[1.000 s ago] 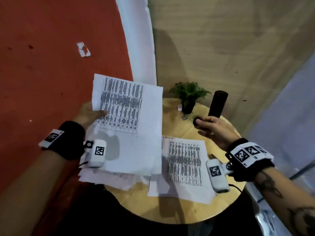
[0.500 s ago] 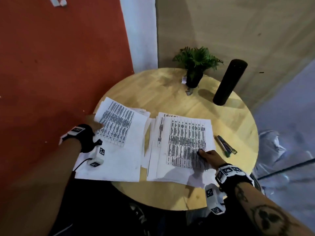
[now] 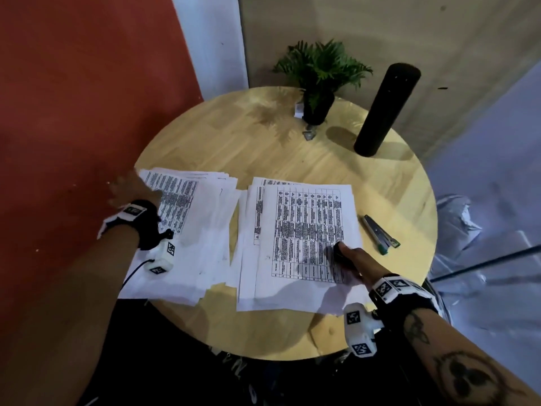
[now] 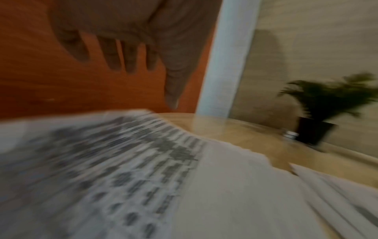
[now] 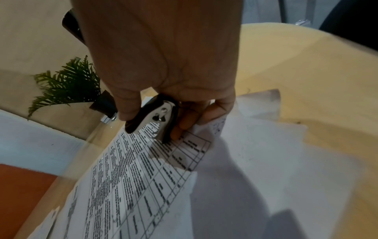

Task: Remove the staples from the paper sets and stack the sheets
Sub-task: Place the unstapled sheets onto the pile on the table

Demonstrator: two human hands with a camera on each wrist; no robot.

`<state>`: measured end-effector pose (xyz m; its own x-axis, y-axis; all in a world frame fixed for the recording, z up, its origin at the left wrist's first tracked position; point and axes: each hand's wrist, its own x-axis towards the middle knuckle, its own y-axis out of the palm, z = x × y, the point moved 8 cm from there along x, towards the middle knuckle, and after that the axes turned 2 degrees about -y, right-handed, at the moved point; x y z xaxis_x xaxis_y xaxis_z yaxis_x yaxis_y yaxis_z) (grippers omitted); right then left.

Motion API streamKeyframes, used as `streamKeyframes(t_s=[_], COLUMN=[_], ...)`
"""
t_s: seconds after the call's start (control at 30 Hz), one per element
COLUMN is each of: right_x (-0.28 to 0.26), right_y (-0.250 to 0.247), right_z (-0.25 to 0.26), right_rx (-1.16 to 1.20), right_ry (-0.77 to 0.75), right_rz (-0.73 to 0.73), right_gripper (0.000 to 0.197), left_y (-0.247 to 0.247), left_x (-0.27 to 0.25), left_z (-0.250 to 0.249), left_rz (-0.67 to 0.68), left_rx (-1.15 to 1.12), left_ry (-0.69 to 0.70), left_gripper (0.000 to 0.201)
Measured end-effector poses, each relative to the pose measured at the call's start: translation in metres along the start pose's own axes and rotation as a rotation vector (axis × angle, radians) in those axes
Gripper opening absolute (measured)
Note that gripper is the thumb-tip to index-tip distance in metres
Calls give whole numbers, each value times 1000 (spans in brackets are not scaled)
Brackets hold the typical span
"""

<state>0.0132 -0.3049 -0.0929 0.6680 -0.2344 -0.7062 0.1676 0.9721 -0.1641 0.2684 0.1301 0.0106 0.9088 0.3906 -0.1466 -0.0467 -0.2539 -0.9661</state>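
Two piles of printed sheets lie on the round wooden table (image 3: 292, 153): a loose left pile (image 3: 202, 230) and a right pile (image 3: 301, 238) with a table printed on its top sheet. My left hand (image 3: 127, 189) hovers at the left pile's far left edge. In the blurred left wrist view its fingers (image 4: 126, 55) are straight and spread, holding nothing. My right hand (image 3: 352, 259) rests on the right pile's near right corner and grips a black and metal staple remover (image 5: 157, 118), whose jaws point down at the top sheet (image 5: 143, 161).
A metal tool with a green tip (image 3: 380, 234) lies right of the right pile. A small potted plant (image 3: 319, 83) and a tall black cylinder (image 3: 386, 109) stand at the back. An orange wall (image 3: 73, 98) is close on the left.
My left hand laid the sheet it held up onto the left pile and let go. My right hand came from near the black cylinder down onto the right pile with the staple remover.
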Motion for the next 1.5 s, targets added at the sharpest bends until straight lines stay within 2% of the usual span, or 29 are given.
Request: streamKeyframes(t_s=[0.03, 0.1, 0.17, 0.27, 0.33, 0.47, 0.6, 0.7, 0.73, 0.83, 0.9, 0.93, 1.0, 1.03, 1.07, 1.17, 1.2, 1.3, 1.4, 1.5], right_x=[0, -1, -3, -2, 4, 11, 18, 22, 23, 25, 29, 30, 39, 39, 38, 25, 26, 24, 25, 27], right_y=[0, 0, 1, 2, 1, 3, 2, -2, -3, -4, -4, -4, -6, -6, -5, -2, -3, -2, 0, -1], right_z=[1, 3, 5, 5, 1, -1, -7, -13, -14, -15, -18, -19, -25, -26, -24, -13, -14, -13, -13, -16], right_rx=[21, 35, 34, -12, -21, -8, -27, -46, -50, -62, -71, -70, -69, -65, -58, -41, -37, -36, -31, -50], right_ry=[-5, -12, -17, -29, -34, -66, -60, -45, -47, -52, -53, -57, -66, -66, -68, -68, -65, -76, -75, -62], right_rz=[0, 6, 17, 22, 29, 39, 48, 17, 8, -4, 1, 0, -7, -1, 9, 20, 10, 15, 24, 31], right_gripper=[29, 29, 28, 38, 44, 35, 48, 58, 58, 58, 66, 77, 105, 111, 105, 64, 59, 53, 51, 60], left_y=[-1, 13, 47, 108, 131, 142, 143, 135, 133, 143, 148, 148, 143, 142, 141, 139, 139, 136, 144, 145], left_x=[-13, -42, -68, -109, -125, -133, -134, -131, -132, -128, -128, -127, -130, -131, -131, -137, -138, -140, -143, -148], left_z=[-21, -72, -115, -154, -167, -172, -176, -176, -177, -179, -176, -176, -181, -184, -185, -187, -188, -192, -197, -202], left_rz=[-29, 11, 173, 488, 559, 557, 573, 465, 438, 517, 610, 622, 611, 598, 577, 481, 453, 406, 448, 449], left_rx=[24, -8, -74, -116, -140, -228, -72, 76, 87, -30, -94, -88, 28, 41, 67, 89, 103, 172, 227, 131], left_ry=[60, 218, 350, 344, 282, 111, 107, 130, 140, 105, 42, 53, 136, 164, 168, 151, 159, 224, 318, 347], left_gripper=[74, 62, 52, 59, 72, 91, 76, 107, 111, 102, 114, 113, 80, 66, 67, 107, 111, 99, 100, 92])
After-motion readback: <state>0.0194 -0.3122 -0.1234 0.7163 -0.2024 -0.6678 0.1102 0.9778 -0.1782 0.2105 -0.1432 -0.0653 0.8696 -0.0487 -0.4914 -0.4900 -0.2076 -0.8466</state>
